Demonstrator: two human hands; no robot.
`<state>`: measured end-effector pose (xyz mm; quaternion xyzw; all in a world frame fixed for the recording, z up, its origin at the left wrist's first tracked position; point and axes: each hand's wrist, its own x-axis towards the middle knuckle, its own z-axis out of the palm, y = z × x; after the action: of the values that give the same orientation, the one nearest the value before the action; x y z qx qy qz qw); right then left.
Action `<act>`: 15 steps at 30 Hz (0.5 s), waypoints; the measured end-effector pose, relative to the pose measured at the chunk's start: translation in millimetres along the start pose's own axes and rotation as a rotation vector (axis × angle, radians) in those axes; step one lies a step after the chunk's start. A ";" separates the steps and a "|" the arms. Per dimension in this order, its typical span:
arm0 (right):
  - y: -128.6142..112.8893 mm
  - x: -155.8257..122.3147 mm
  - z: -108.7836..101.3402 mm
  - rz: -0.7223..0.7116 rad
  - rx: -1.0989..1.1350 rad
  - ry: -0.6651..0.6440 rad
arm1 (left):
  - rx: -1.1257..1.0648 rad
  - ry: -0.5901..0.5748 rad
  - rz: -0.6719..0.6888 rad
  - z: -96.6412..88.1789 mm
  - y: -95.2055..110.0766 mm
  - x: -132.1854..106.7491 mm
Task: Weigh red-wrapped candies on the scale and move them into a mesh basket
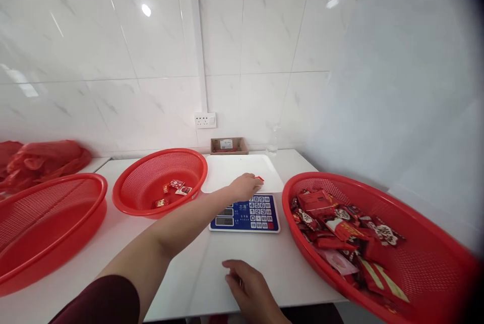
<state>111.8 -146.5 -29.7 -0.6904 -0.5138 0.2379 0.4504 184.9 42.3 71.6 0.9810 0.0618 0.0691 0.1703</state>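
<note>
My left hand (246,186) reaches across the table and rests on the white tray (227,170) of the scale. Its fingers are curled around a small red packet (259,178) at the tray's front right. Just below the hand is the scale's blue keypad (245,214). My right hand (249,286) lies on the white table near the front edge, fingers loosely bent, holding nothing.
A large red basket (416,203) at the right holds several red snack packets (340,228). A smaller red basket (124,187) left of the scale holds a few packets. Another red basket (49,198) sits at far left, with red bags (41,160) behind. A cardboard box (229,146) stands by the wall.
</note>
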 end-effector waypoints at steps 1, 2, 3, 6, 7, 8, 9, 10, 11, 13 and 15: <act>-2.8 -5.8 -7.8 -0.042 -0.054 -0.025 | -0.002 -0.005 -0.001 0.5 -2.4 6.3; -6.5 -11.3 -17.2 -0.075 -0.102 -0.039 | -0.004 -0.004 -0.007 0.8 -4.5 10.7; -11.0 -16.5 -28.0 -0.095 -0.143 -0.042 | -0.005 0.003 -0.017 1.1 -6.3 13.4; -25.1 -27.2 -68.6 -0.092 -0.255 0.020 | -0.022 0.050 -0.062 0.8 -10.0 13.0; -28.4 -28.6 -84.8 -0.083 -0.299 0.053 | -0.034 0.070 -0.076 -0.5 -11.2 10.3; -30.5 -28.8 -102.1 -0.067 -0.350 0.098 | -0.049 0.090 -0.088 -2.8 -12.7 6.3; -31.0 -27.6 -120.2 -0.040 -0.401 0.155 | -0.065 0.113 -0.100 -6.4 -14.7 1.1; -30.1 -25.1 -138.6 0.001 -0.444 0.204 | -0.081 0.138 -0.113 -11.4 -17.5 -5.5; -27.9 -21.3 -156.4 0.068 -0.483 0.241 | -0.098 0.166 -0.130 -17.9 -21.0 -13.2; -20.2 -11.0 -187.3 0.182 -0.586 0.327 | -0.132 0.230 -0.180 -35.0 -30.9 -31.4; -9.9 1.3 -207.5 0.273 -0.696 0.294 | -0.171 0.298 -0.251 -54.9 -44.3 -51.4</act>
<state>271.6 -223.0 78.9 -0.8903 -0.3972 0.0060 0.2225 121.5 94.1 101.7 0.9266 0.2020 0.1967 0.2490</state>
